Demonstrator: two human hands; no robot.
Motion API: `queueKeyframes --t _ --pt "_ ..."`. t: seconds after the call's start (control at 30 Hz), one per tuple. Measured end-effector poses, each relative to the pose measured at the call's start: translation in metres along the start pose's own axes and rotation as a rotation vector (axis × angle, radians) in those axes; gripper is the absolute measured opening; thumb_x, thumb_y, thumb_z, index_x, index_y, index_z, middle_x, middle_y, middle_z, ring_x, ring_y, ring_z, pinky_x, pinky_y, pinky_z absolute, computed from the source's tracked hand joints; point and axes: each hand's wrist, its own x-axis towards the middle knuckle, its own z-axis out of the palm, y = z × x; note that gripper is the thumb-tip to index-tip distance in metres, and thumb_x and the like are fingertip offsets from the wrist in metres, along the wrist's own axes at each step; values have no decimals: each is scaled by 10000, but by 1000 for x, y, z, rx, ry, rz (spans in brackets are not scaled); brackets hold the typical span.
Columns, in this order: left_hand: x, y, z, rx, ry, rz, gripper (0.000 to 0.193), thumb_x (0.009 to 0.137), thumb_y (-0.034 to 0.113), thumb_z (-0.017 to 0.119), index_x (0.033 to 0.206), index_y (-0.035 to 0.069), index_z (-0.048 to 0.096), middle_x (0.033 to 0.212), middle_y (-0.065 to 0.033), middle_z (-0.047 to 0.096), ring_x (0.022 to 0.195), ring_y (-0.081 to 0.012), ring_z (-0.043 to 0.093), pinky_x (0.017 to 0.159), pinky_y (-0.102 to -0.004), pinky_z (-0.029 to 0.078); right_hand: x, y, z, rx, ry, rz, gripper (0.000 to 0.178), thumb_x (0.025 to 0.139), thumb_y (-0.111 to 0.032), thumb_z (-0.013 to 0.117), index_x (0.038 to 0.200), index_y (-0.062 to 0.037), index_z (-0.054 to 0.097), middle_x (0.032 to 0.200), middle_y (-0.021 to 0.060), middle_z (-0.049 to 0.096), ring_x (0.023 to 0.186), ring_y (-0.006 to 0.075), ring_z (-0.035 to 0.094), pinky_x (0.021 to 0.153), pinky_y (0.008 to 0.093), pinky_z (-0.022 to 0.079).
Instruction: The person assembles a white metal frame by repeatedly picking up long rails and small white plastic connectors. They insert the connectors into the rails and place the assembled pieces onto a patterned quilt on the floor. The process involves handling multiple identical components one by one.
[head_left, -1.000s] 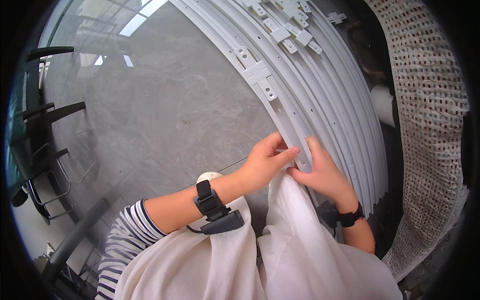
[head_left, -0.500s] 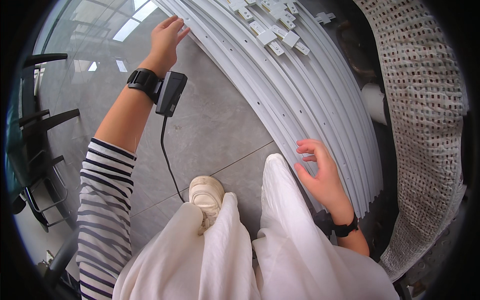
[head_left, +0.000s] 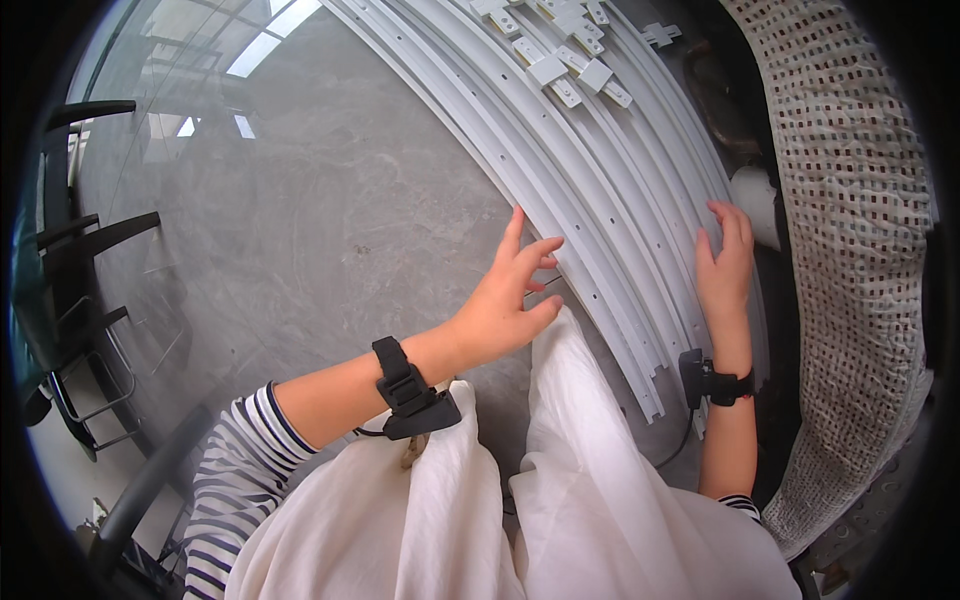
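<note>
Long white track rails [head_left: 590,215] with small screw holes lie side by side, running from the top of the view down to the right. My left hand [head_left: 510,295] is by their left edge, its fingers spread and the index fingertip at the nearest rail; whether it touches cannot be made out. Over the rails' right side is my right hand [head_left: 727,265], fingers stretched upward and thumb apart, holding nothing visible. Several white track connectors [head_left: 565,75], flat and cross- or T-shaped, rest on top of the rails towards the far end.
A cream woven cloth [head_left: 850,230] drapes along the right. A white cylinder [head_left: 755,205] sits between it and the rails, with one loose connector [head_left: 661,35] farther up. Black chair parts [head_left: 105,240] stand at the left on grey floor tiles [head_left: 340,220]. Black devices are strapped to both wrists.
My left hand has come down and right from the rails' far end to their nearer left edge. My right hand has moved up and right across the rails. Several rails' near ends have shifted.
</note>
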Motion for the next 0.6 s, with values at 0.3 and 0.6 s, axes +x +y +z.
queueKeyframes --t 0.3,0.6 --pt "22 10 -15 70 99 -34 480 894 44 576 1358 75 457 1512 -139 311 1250 -216 505 960 -343 480 17 46 3 -259 -93 -61 513 855 -89 659 1318 25 468 1344 253 475 1252 414 455 1064 453 373" --pt "63 29 -51 280 303 141 323 880 36 572 1196 59 513 1376 -99 414 1199 -198 520 904 -327 499 44 46 -1 -176 -86 47 692 780 -191 781 1343 15 438 1205 243 520 1125 418 524 967 443 444"
